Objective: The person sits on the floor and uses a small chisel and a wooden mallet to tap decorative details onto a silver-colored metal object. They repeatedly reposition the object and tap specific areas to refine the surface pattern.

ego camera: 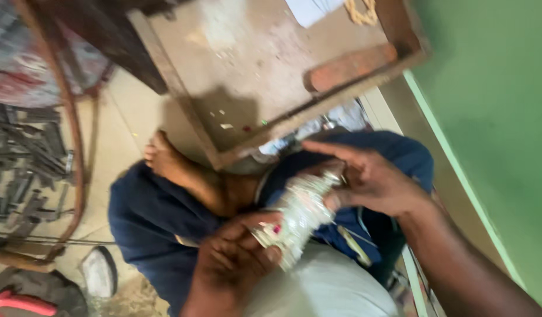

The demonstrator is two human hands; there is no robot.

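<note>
Two hands grasp one silvery jewelled piece (300, 214) over the lap — left hand (233, 261) clenched below, right hand (371, 179) pinching its top.

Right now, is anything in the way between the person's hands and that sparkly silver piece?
Nothing visible is. Both hands already touch the sparkly silver piece: the left hand grips its lower end, and the right hand holds its upper end, over the lap.
</note>
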